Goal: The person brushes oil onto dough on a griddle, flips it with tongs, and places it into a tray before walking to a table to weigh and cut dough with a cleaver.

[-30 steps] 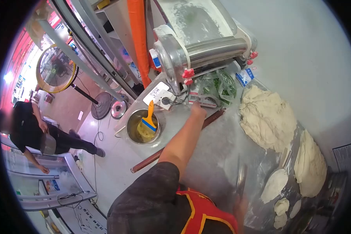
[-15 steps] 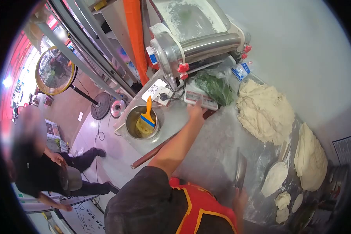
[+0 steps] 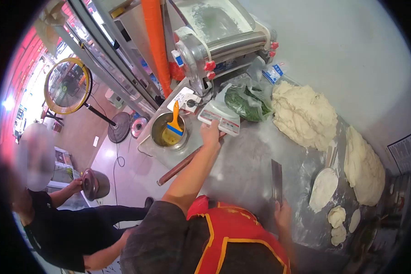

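The left hand [image 3: 211, 134], clamped on the scale [image 3: 223, 122], had pulled it nearer the left edge of the table [image 3: 244, 164], seemingly easing reach; the right hand [image 3: 283, 215] gripped a knife [image 3: 277, 177].

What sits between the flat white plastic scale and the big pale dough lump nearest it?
A clear plastic bag of green leaves lies between the scale and the dough lump, in the head view.

Just above the frame's centre, a scale [image 3: 220, 118] is between a pot [image 3: 157, 125] with a brush [image 3: 175, 119] in it, left, and a bag [image 3: 247, 101], right, with dough [image 3: 303, 116] farther right.
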Demonstrator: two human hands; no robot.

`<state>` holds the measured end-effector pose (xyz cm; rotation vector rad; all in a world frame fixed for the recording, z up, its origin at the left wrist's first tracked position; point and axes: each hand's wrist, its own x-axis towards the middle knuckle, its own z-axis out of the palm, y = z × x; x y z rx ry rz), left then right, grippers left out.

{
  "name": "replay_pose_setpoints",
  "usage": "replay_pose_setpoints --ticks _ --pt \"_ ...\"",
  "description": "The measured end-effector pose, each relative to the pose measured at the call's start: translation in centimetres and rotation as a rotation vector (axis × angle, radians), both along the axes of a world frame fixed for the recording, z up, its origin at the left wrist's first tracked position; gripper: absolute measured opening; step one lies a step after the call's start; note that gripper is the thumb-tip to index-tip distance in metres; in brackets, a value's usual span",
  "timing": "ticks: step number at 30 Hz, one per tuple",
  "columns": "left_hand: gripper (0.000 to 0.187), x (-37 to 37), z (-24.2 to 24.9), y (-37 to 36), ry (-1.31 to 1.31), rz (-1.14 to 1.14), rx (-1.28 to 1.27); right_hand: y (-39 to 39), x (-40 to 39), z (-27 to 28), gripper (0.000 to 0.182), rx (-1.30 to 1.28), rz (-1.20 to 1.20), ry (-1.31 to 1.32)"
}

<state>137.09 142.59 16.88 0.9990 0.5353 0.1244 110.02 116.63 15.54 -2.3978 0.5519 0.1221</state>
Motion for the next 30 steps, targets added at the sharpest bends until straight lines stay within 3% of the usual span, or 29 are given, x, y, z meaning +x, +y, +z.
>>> replay_pose_setpoints --ticks 6,10,12,14,15,21,30 --pt "0.021 -7.8 -3.0 4.1 -0.029 -0.018 -0.149 -1.5 -1.9 -2.3 0.023 -0.003 0.07 -0.09" --pt "0.025 -13.8 -3.5 6.0 0.013 -0.154 0.105 -2.0 -2.2 -2.0 0.027 0.055 0.082 -0.065" --pt "0.031 -16.2 -5.7 7.0 -0.095 -0.253 0.294 -2.3 -2.2 -1.5 0.028 0.039 0.095 -0.059" --pt "0.034 -18.1 -4.3 6.7 -0.007 -0.282 -0.109 -2.7 -2.4 -1.2 0.028 0.027 0.122 -0.06" --pt "0.036 -18.8 -4.2 6.6 -0.006 -0.322 -0.115 -2.9 -2.5 -1.1 0.026 0.034 0.122 -0.062" --pt "0.035 -19.9 -3.7 2.9 -0.069 -0.439 0.05 -4.2 -3.4 0.9 0.025 0.058 0.085 0.027" --pt "0.032 -18.3 -3.3 -1.4 0.017 -0.482 -0.012 -7.3 -7.8 -1.9 0.028 0.052 -0.003 -0.042"
